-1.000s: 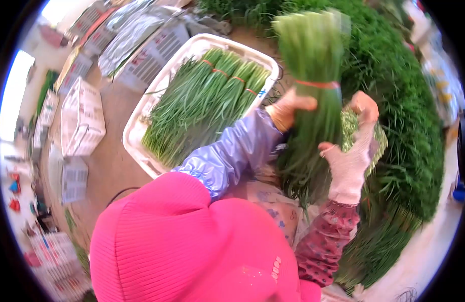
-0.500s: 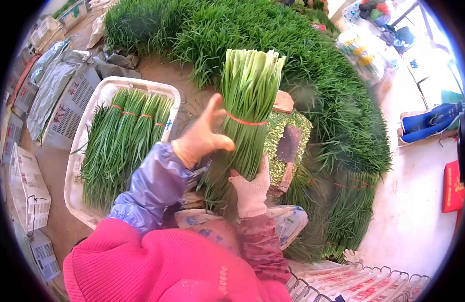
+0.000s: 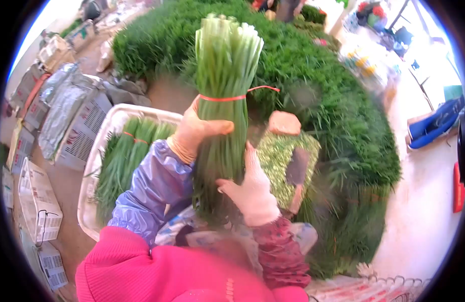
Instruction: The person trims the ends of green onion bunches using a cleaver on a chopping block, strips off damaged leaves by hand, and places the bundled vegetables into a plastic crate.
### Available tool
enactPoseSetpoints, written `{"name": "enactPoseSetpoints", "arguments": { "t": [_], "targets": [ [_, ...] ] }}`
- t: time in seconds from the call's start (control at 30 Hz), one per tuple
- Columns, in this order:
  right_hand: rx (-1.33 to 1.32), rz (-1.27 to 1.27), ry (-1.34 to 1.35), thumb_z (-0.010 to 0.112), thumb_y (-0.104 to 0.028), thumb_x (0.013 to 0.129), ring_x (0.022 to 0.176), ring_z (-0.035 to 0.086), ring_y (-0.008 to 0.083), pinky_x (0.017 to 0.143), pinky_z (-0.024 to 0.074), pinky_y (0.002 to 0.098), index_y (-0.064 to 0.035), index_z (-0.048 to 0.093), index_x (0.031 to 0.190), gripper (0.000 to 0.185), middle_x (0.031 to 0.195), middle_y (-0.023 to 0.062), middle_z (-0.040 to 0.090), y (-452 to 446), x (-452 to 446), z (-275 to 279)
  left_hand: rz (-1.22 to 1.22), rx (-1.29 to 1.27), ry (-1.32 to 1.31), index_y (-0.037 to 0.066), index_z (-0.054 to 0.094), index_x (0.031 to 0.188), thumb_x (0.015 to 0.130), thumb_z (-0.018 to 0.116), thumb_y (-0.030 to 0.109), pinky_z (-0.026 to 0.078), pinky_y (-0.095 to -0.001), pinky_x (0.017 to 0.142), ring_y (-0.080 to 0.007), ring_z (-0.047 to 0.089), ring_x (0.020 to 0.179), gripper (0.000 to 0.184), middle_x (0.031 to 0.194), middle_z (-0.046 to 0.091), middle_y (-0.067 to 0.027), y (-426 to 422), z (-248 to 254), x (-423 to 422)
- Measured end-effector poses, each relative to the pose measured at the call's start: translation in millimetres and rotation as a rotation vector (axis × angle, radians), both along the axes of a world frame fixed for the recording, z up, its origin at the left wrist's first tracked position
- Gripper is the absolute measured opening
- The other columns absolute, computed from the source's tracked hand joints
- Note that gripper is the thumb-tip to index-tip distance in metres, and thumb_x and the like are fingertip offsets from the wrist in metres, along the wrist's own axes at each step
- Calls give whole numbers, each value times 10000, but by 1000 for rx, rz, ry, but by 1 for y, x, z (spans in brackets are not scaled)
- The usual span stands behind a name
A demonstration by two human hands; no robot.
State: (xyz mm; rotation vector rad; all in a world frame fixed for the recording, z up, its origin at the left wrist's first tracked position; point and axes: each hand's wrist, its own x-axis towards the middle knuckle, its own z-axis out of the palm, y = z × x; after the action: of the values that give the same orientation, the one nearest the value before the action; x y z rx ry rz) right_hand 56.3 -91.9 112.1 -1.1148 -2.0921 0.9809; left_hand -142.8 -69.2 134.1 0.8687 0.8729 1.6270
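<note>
A thick bundle of green stalks (image 3: 225, 65) stands upright in front of me, pale cut ends up, with a red band round it and a loose band end sticking out to the right. My left hand (image 3: 196, 131), in a tan glove, is wrapped round it just below the band. Lower down on the right side, my right hand (image 3: 253, 191), in a pale glove, grips the same bundle, its thumb across the leaves. Beside it lie a wide dark blade (image 3: 297, 167) and a block (image 3: 284, 123) on a surface of chopped green bits (image 3: 270, 156).
A white crate (image 3: 86, 201) with banded bundles (image 3: 126, 156) stands at the left. More crates (image 3: 38, 201) line the far left. Loose greens (image 3: 343, 116) are heaped ahead and to the right. Part of another person (image 3: 288, 9) shows at the top.
My left hand, apart from the bundle half a second ago, has closed round it below the band. The view has swung right since the first frame. The bundle now stands slightly higher in view.
</note>
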Motion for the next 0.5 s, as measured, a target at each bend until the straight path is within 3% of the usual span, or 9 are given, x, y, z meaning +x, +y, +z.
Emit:
{"name": "enactPoseSetpoints", "arguments": {
  "t": [0.07,0.1,0.13,0.2,0.27,0.33,0.47,0.5],
  "targets": [
    [120,125,42,795,-175,801,1270,537,397,1036,462,409,21,404,1464,794,1373,248,533,12,0,1,-88,141,-5,-4,581,1247,752,773,-4,556,-304,766,-156,672,817,531,980,700,-93,2,18,-53],
    [25,140,62,780,-153,815,1258,548,394,1034,463,407,14,451,1435,722,1363,228,549,17,-1,-2,-42,173,50,-4,581,1247,752,773,-4,556,-304,766,-156,672,817,531,980,700,-93,2,20,-88],
    [94,137,17,782,-147,814,1197,593,367,999,488,400,15,481,1408,685,1360,218,554,23,-1,-14,-146,199,104,-11,578,1259,735,768,9,549,-294,769,-148,667,830,557,1002,696,-89,0,21,-126],
    [-27,90,-10,782,-87,803,962,682,293,833,559,367,9,561,1323,573,1297,185,603,30,-7,-21,-216,210,195,-18,574,1270,719,762,23,543,-283,771,-140,662,844,584,1024,692,-85,-25,45,-179],
    [-247,46,85,772,-59,801,862,700,281,784,563,371,10,602,1254,489,1128,170,662,33,-18,-19,-52,101,438,-30,566,1300,675,762,31,538,-291,792,-151,666,901,658,1091,691,-95,-58,72,-205],
    [-52,172,94,664,29,862,833,672,178,761,543,304,20,559,1303,453,967,135,683,44,-28,-31,77,63,521,-32,547,1345,657,768,29,543,-330,847,-184,672,966,725,1146,688,-113,-90,90,-212],
    [-54,321,128,666,16,865,922,657,172,817,543,290,57,540,1331,484,1074,132,674,53,-61,-35,0,-37,541,-40,530,1373,625,831,111,528,-402,961,-280,672,1052,820,1194,680,-170,-144,80,-242],
    [-125,406,207,717,-24,829,947,667,221,849,546,318,41,560,1324,524,1146,159,665,41,-79,-26,-93,-58,309,-42,518,1385,613,853,143,519,-427,977,-314,658,1083,862,1226,662,-193,-165,67,-224]
  ]
}}
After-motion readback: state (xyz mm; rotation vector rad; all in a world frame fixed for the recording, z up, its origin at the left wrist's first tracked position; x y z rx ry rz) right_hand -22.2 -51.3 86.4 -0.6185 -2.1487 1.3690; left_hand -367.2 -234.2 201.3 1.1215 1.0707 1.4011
